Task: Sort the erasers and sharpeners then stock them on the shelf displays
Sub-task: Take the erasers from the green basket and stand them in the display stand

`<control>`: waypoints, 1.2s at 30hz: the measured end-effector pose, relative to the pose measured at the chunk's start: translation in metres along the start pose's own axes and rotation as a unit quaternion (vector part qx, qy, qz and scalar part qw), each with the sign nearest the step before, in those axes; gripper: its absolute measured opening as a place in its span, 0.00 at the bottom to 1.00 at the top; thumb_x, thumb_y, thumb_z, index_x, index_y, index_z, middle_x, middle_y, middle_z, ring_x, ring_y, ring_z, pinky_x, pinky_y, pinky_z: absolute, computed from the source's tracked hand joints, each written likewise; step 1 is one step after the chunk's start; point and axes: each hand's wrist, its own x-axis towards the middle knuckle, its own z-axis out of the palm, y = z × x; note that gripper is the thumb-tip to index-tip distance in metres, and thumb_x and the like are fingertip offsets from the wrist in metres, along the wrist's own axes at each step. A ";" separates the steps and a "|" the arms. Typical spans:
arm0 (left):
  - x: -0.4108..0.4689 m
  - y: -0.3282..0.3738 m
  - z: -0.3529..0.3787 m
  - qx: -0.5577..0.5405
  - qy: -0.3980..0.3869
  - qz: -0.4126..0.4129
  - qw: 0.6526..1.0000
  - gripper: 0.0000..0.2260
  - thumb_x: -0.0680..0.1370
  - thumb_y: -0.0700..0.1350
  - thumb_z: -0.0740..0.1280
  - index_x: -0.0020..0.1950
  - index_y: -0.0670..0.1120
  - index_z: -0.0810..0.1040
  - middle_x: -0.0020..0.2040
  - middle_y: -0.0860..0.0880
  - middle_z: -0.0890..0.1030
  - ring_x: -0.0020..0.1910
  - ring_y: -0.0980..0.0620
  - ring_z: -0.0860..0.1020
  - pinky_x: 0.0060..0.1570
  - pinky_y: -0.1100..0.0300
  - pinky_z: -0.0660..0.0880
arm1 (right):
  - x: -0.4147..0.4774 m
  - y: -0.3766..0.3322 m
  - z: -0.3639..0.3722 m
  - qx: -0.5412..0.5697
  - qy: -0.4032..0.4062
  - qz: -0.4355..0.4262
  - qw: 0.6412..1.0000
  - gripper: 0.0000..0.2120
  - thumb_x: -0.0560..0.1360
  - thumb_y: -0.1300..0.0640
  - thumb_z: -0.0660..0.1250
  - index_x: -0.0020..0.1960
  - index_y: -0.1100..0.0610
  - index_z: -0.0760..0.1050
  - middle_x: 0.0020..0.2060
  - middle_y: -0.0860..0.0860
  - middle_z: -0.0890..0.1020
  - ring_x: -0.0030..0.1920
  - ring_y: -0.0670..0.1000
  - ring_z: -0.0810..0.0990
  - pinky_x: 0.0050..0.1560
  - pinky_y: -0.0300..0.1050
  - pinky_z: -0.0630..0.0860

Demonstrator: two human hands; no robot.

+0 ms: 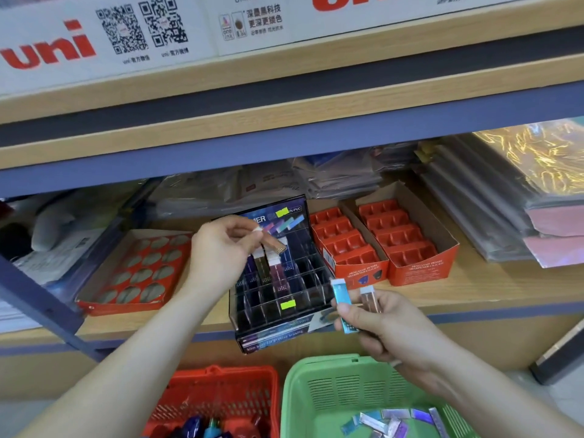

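My left hand (221,245) pinches a slim copper-sleeved eraser (271,243) over the back rows of the black eraser display box (275,324) on the shelf. A few erasers (271,267) stand in its slots. My right hand (379,324) holds two erasers upright just right of the box: a blue one (343,298) and a copper one (369,300). Below, a green basket (297,393) holds several loose erasers (392,420). A red basket (221,396) beside it holds sharpeners (202,429).
Two red sharpener display boxes (414,273) with bare compartments stand right of the eraser box. A flat red tray with oval holes (139,273) lies to its left. Wrapped paper stacks (505,197) fill the shelf's back and right. A shelf post (41,305) slants at left.
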 end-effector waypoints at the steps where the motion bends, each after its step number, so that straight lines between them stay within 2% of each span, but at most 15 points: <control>1: 0.004 0.001 0.006 0.026 -0.005 0.013 1.000 0.06 0.74 0.42 0.73 0.40 0.53 0.81 0.38 0.54 0.83 0.40 0.55 0.82 0.46 0.55 0.81 | 0.001 0.000 0.000 0.007 0.003 0.001 1.000 0.06 0.77 0.56 0.68 0.48 0.59 0.74 0.30 0.51 0.80 0.20 0.44 0.60 0.19 0.34 0.55; 4: 0.013 0.005 0.025 0.098 -0.026 0.048 0.994 0.05 0.74 0.44 0.72 0.42 0.54 0.80 0.38 0.58 0.81 0.41 0.61 0.80 0.43 0.65 0.76 | 0.005 0.001 -0.001 0.021 0.019 0.011 1.000 0.07 0.78 0.53 0.67 0.50 0.56 0.74 0.28 0.52 0.76 0.21 0.45 0.58 0.19 0.34 0.54; 6: 0.020 0.003 0.037 0.134 -0.047 0.064 0.988 0.02 0.76 0.44 0.71 0.46 0.51 0.82 0.40 0.57 0.81 0.42 0.59 0.79 0.45 0.64 0.76 | 0.007 0.002 -0.002 0.026 0.024 0.014 0.999 0.07 0.78 0.52 0.66 0.50 0.56 0.74 0.26 0.50 0.72 0.21 0.44 0.58 0.19 0.34 0.54; 8: 0.026 -0.001 0.045 0.181 -0.065 0.085 0.978 0.04 0.77 0.45 0.70 0.49 0.49 0.83 0.42 0.55 0.83 0.42 0.56 0.80 0.47 0.60 0.77 | 0.008 0.004 -0.004 0.029 0.020 0.020 0.999 0.11 0.79 0.52 0.65 0.54 0.59 0.75 0.26 0.49 0.71 0.22 0.44 0.59 0.20 0.35 0.53; 11: 0.031 -0.005 0.055 0.255 -0.081 0.131 0.954 0.05 0.77 0.46 0.69 0.50 0.48 0.83 0.45 0.51 0.84 0.42 0.52 0.79 0.43 0.61 0.73 | 0.011 0.005 -0.007 0.038 0.020 0.031 0.999 0.11 0.79 0.55 0.64 0.56 0.62 0.76 0.26 0.49 0.71 0.23 0.44 0.61 0.20 0.35 0.54; 15: 0.036 -0.008 0.069 0.369 -0.093 0.210 0.901 0.07 0.78 0.45 0.67 0.52 0.45 0.82 0.50 0.47 0.80 0.48 0.46 0.78 0.42 0.59 0.70 | 0.011 0.003 -0.009 0.040 0.005 0.017 0.999 0.05 0.78 0.58 0.66 0.46 0.59 0.73 0.28 0.49 0.71 0.24 0.44 0.63 0.21 0.35 0.54; 18: 0.035 -0.006 0.072 0.392 -0.081 0.195 0.895 0.07 0.77 0.44 0.67 0.53 0.45 0.80 0.49 0.46 0.80 0.48 0.45 0.79 0.41 0.57 0.71 | 0.010 0.002 -0.010 0.052 0.001 0.003 0.999 0.10 0.78 0.59 0.66 0.39 0.56 0.70 0.27 0.49 0.70 0.23 0.43 0.62 0.19 0.33 0.56; 21: 0.023 0.008 0.068 0.338 -0.057 0.164 0.925 0.06 0.77 0.46 0.67 0.50 0.47 0.81 0.47 0.49 0.82 0.45 0.48 0.79 0.40 0.60 0.69 | 0.009 0.001 -0.010 0.058 0.003 -0.005 0.998 0.09 0.78 0.60 0.67 0.39 0.56 0.71 0.28 0.49 0.70 0.23 0.44 0.62 0.20 0.33 0.57; 24: -0.008 0.028 0.060 0.109 -0.131 0.045 0.984 0.08 0.79 0.50 0.65 0.44 0.51 0.82 0.38 0.53 0.84 0.36 0.55 0.79 0.38 0.61 0.75 | 0.009 0.000 -0.010 0.041 0.008 -0.014 0.999 0.06 0.78 0.60 0.67 0.43 0.57 0.72 0.28 0.50 0.70 0.24 0.45 0.61 0.21 0.34 0.56; 25: -0.021 0.033 0.057 0.025 -0.168 0.000 0.985 0.08 0.79 0.50 0.66 0.43 0.52 0.83 0.37 0.54 0.84 0.34 0.56 0.79 0.37 0.62 0.76 | 0.009 -0.001 -0.010 0.032 0.007 -0.017 0.999 0.05 0.78 0.60 0.67 0.43 0.57 0.73 0.28 0.50 0.70 0.24 0.45 0.61 0.21 0.34 0.55; 27: -0.045 0.037 0.053 -0.066 -0.202 -0.044 0.976 0.05 0.77 0.47 0.69 0.43 0.51 0.84 0.37 0.53 0.84 0.33 0.58 0.78 0.36 0.63 0.77 | 0.010 -0.001 -0.009 0.006 0.000 -0.019 1.000 0.06 0.78 0.59 0.67 0.42 0.56 0.75 0.28 0.50 0.68 0.24 0.45 0.60 0.22 0.35 0.55; 29: -0.062 0.037 0.049 -0.116 -0.188 -0.070 0.973 0.03 0.74 0.42 0.72 0.43 0.49 0.84 0.36 0.51 0.84 0.33 0.57 0.79 0.36 0.64 0.78 | 0.010 0.001 -0.009 -0.010 -0.001 -0.008 1.000 0.06 0.77 0.58 0.68 0.41 0.54 0.77 0.28 0.49 0.67 0.24 0.45 0.60 0.21 0.35 0.55; 31: -0.070 0.031 0.043 -0.156 -0.164 -0.106 0.968 0.04 0.72 0.38 0.73 0.42 0.47 0.85 0.35 0.48 0.84 0.34 0.54 0.81 0.38 0.62 0.79 | 0.010 0.003 -0.008 0.020 0.010 0.014 1.000 0.02 0.77 0.60 0.67 0.47 0.55 0.78 0.29 0.49 0.69 0.25 0.45 0.63 0.21 0.35 0.55; 34: -0.075 0.024 0.030 -0.150 -0.127 -0.117 0.973 0.04 0.71 0.37 0.75 0.42 0.46 0.84 0.35 0.45 0.84 0.35 0.48 0.82 0.39 0.60 0.80 | 0.012 0.003 -0.007 0.126 0.017 0.051 0.991 0.13 0.76 0.68 0.62 0.58 0.60 0.76 0.36 0.55 0.79 0.28 0.47 0.69 0.22 0.36 0.57; 36: -0.070 0.020 0.015 -0.134 -0.080 -0.107 0.982 0.05 0.70 0.36 0.74 0.42 0.45 0.84 0.35 0.46 0.84 0.33 0.50 0.82 0.36 0.63 0.78 | 0.010 -0.001 -0.007 0.156 0.007 0.060 0.986 0.16 0.73 0.71 0.64 0.60 0.62 0.74 0.44 0.59 0.85 0.33 0.50 0.76 0.25 0.38 0.64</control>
